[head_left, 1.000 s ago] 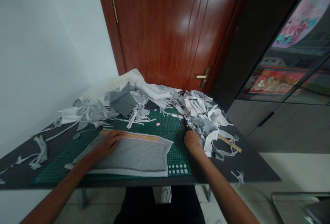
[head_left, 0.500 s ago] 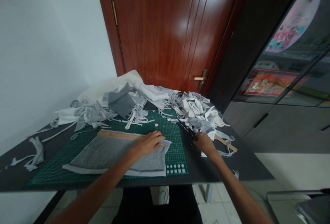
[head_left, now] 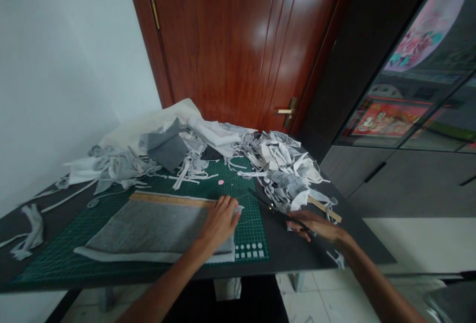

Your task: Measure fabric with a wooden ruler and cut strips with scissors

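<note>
A grey cloth piece with pale edges [head_left: 156,228] lies flat on the green cutting mat [head_left: 253,224]. Along its far edge runs a wooden ruler [head_left: 169,199]. My left hand [head_left: 221,221] rests on the ruler's right end and the cloth beside it, fingers stretched out and the thumb apart. To the right of the mat, my right hand [head_left: 316,225] grips black scissors [head_left: 273,209] by the handles. Their blades point left and away, toward the mat. Whether the blades are parted is hard to see. A small pink disc [head_left: 220,182] sits beyond the ruler.
Heaped cloth scraps cover the back left [head_left: 107,164] and back right [head_left: 284,157] of the dark table [head_left: 297,253]. A wooden strip [head_left: 324,209] pokes out by the right heap. Loose scraps lie far left [head_left: 32,231]. A door [head_left: 223,40] stands behind.
My right hand has drawn the scissors away from the right heap, nearer and to the right, turning at the wrist. My left hand stays at the ruler's right end, its fingers now pointing more forward.
</note>
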Demonstrator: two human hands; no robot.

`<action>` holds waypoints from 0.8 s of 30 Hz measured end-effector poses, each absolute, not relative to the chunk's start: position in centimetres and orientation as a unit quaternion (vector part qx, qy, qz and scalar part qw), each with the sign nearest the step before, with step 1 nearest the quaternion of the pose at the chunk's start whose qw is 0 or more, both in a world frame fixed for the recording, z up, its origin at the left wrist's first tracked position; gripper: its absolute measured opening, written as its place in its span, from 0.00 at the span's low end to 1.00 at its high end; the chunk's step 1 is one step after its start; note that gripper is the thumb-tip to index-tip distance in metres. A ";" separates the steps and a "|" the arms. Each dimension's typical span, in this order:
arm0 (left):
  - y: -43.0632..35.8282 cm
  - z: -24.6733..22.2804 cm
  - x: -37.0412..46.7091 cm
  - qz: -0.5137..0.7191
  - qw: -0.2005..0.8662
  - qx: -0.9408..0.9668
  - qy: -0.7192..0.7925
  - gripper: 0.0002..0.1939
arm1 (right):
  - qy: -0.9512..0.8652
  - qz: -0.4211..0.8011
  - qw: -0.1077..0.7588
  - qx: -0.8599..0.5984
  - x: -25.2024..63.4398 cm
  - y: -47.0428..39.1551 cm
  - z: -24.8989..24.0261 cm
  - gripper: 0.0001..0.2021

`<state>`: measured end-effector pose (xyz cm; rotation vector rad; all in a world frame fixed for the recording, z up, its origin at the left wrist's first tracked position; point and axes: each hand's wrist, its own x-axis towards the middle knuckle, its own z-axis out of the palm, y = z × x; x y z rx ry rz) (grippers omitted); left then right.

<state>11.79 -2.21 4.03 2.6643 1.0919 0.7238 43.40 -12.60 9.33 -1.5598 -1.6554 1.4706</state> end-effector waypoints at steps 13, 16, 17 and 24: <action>-6.3 0.4 11.4 0.308 0.143 0.821 0.459 0.07 | -0.478 0.736 0.041 -0.477 46.7 -11.9 8.4 0.30; -6.7 0.6 10.4 0.300 0.172 0.821 0.454 0.09 | -0.447 0.766 0.028 -0.461 46.4 -12.1 8.0 0.31; -6.8 0.8 10.0 0.296 0.184 0.822 0.451 0.09 | -0.441 0.774 0.021 -0.453 46.2 -12.4 8.0 0.33; -7.8 2.3 6.9 0.272 0.231 0.838 0.414 0.11 | -0.456 0.783 0.001 -0.422 43.1 -14.4 9.0 0.36</action>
